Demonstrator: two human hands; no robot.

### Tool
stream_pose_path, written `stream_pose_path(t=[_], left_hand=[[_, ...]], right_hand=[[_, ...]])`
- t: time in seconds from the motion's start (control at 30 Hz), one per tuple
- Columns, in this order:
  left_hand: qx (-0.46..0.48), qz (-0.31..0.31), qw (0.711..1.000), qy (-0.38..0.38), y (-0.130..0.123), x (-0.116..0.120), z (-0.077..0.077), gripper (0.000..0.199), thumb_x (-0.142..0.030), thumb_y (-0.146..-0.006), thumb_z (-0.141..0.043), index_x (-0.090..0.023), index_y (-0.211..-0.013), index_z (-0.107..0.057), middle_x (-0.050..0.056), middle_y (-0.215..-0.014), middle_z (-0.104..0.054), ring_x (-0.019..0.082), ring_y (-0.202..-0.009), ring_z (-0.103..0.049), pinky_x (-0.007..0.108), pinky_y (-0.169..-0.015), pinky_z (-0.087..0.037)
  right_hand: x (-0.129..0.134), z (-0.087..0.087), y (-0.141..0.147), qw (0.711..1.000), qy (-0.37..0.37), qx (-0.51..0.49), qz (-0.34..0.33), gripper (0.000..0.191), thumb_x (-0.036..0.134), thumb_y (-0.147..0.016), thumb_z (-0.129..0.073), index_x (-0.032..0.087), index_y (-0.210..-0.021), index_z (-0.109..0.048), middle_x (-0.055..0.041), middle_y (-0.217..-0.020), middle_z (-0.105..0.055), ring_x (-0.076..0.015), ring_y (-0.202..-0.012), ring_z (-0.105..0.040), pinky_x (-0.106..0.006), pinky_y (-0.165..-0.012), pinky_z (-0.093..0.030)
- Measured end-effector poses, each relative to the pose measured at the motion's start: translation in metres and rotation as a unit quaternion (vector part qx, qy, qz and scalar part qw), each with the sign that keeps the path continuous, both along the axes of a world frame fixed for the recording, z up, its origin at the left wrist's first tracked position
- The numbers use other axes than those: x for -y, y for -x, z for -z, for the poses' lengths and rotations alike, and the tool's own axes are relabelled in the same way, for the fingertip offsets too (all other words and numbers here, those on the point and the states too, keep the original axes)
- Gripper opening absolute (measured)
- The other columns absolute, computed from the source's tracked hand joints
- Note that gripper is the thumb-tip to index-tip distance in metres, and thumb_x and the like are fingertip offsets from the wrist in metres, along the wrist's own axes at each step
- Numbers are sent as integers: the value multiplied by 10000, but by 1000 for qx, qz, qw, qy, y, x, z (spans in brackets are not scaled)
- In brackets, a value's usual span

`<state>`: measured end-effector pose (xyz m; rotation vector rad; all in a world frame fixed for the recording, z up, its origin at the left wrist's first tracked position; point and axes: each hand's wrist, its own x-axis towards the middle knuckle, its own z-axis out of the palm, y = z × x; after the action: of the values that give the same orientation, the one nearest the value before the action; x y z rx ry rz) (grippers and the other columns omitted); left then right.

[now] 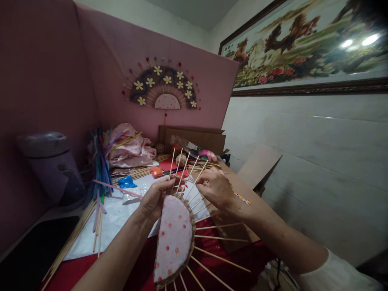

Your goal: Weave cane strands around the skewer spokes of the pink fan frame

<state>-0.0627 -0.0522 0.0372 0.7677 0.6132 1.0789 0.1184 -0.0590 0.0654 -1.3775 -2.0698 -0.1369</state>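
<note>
Gripping, left hand point(156, 198): fingers closed round the top end of the spotted half-round fan piece point(176, 236), by the sticks point(220, 238); we see the thumb side uppermost.
Pinching side, right hand point(216, 186): fingers curled in and drawn together beside the upper stick ends; we can't tell if a stick or the thin cord point(188, 180) is in the fingertips.
Fan piece: in front of us above red cloth point(80, 266), pale fabric face with red dots, braided edge, sticks fanning up and to our right.
Cord: near both hands, crossing the upper sticks.
Right wrist: coloured patterned strip point(242, 199) at it.
Surface, left: white sheet point(113, 226), blue packet point(127, 182), orange packet point(157, 172), loose sticks, fuzzy coloured stems point(101, 161).
Surface, back: crumpled spotted cloth point(130, 147) beside the stems; cardboard point(194, 138) behind.
Far left: purple container point(56, 169) with a figure print.
Pink panel point(206, 81): flowered fan point(167, 80) mounted on it.
Writing: small marks at upper left of the framed horse picture point(291, 52), too small for us to read; pale label point(192, 146) on a clear packet, also unreadable.
</note>
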Motion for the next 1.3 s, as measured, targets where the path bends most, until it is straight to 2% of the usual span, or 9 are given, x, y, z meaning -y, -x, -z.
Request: stream_pose_path(t=[0.2, 0.47, 1.07, 1.3], left_hand=[[6, -16, 1000, 11, 0, 0, 1, 79, -119, -711, -596, -111, -779, -635, 59, -729, -682, 138, -626, -629, 228, -538, -484], [-3, -17, 1000, 15, 0, -2, 1, 95, -119, -708, -598, -99, -784, -652, 65, -721, -689, 129, -617, -629, 203, -511, -470], [12, -14, 999, 28, 0, -4, 5, 121, -124, -703, -611, -102, -811, -661, 65, -699, -694, 143, -602, -641, 221, -528, -495], [4, -19, 999, 26, 0, -4, 6, 126, -126, -700, -617, -104, -814, -664, 66, -704, -697, 139, -612, -643, 214, -540, -490]], right_hand=[[-1, 0, 0, 1000, -2, 0, 2, 140, 125, -659, -558, 191, -637, -679, -23, -706, -662, -162, -724, -522, -285, -675, -332], [-1, 1, -1, 1000, 2, -2, 1, 161, 117, -657, -544, 202, -636, -680, -18, -708, -665, -163, -720, -520, -289, -676, -329], [2, -4, 1, 1000, 15, 7, 13, 159, 118, -655, -549, 201, -638, -684, -23, -708, -665, -166, -724, -518, -287, -669, -327], [-1, 0, -1, 1000, 4, -1, 2, 163, 120, -653, -547, 204, -625, -683, -19, -698, -668, -163, -712, -518, -289, -673, -333]])
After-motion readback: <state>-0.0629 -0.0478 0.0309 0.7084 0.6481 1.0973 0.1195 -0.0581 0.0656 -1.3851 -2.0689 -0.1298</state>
